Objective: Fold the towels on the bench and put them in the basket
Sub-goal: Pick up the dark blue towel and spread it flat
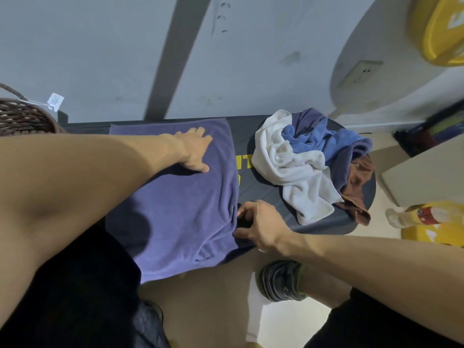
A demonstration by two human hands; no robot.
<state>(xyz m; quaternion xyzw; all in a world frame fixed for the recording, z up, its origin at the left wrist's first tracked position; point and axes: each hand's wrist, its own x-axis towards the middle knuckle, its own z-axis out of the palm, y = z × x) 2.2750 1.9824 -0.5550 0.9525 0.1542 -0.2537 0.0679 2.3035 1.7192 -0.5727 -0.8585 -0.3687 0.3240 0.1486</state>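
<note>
**Purple towel mid-fold, pile waiting**

Nearest, the right hand (pixel 253 226) pinches the purple towel (pixel 180 204) at its right edge. The towel lies along the counter (pixel 251 136), its near end hanging over the front. Farther along its length, the left hand (pixel 194 150) presses flat, fingers straight. Right of that sits the unfolded pile (pixel 313 162); the basket (pixel 22 119) is far left.

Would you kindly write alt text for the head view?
A person's left hand presses flat on a purple towel spread over a dark bench, while the right hand pinches its right edge. Unfolded towels lie heaped to the right; a wicker basket sits far left.
</note>
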